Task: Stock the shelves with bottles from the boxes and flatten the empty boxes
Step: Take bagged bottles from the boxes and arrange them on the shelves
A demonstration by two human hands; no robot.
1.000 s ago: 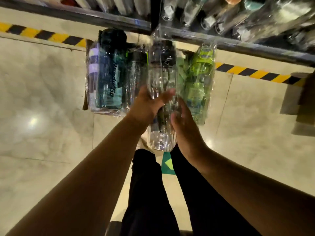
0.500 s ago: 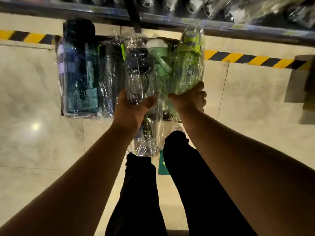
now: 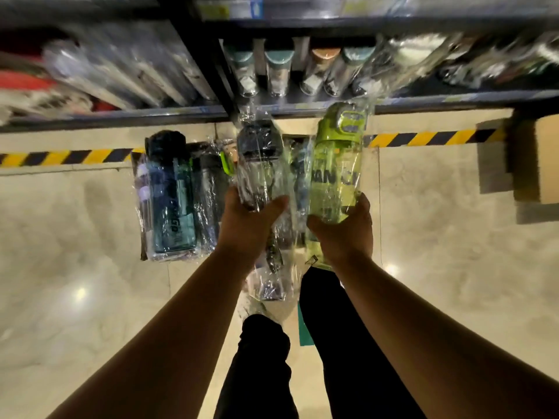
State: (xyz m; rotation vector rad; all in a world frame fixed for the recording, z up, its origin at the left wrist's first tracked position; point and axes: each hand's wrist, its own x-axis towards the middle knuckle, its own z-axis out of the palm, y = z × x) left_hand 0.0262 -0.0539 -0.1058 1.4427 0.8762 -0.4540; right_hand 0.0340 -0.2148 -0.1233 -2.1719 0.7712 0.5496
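Note:
My left hand (image 3: pixel 246 225) grips a clear bottle with a black cap (image 3: pixel 260 164), wrapped in plastic film. My right hand (image 3: pixel 344 234) grips a green bottle (image 3: pixel 334 170), also wrapped, with its cap pointing toward the shelf. Both bottles are held up just below the edge of the lower shelf (image 3: pixel 302 105). Down on the floor lies a box (image 3: pixel 142 207) with more wrapped bottles, among them a teal bottle (image 3: pixel 172 201) and a dark bottle (image 3: pixel 208 192). Several bottles with teal and brown caps (image 3: pixel 279 71) stand on the shelf.
A black-and-yellow striped line (image 3: pixel 69 157) runs along the floor under the shelving. A cardboard box (image 3: pixel 535 158) sits at the right by the shelf. Blurred wrapped goods (image 3: pixel 115 71) fill the left shelf bay. My legs in dark trousers (image 3: pixel 341 343) are below.
My right hand took the green bottle out of the box and lifted it. Both hands rose with their bottles toward the shelf, and my view tilted up to show the shelf.

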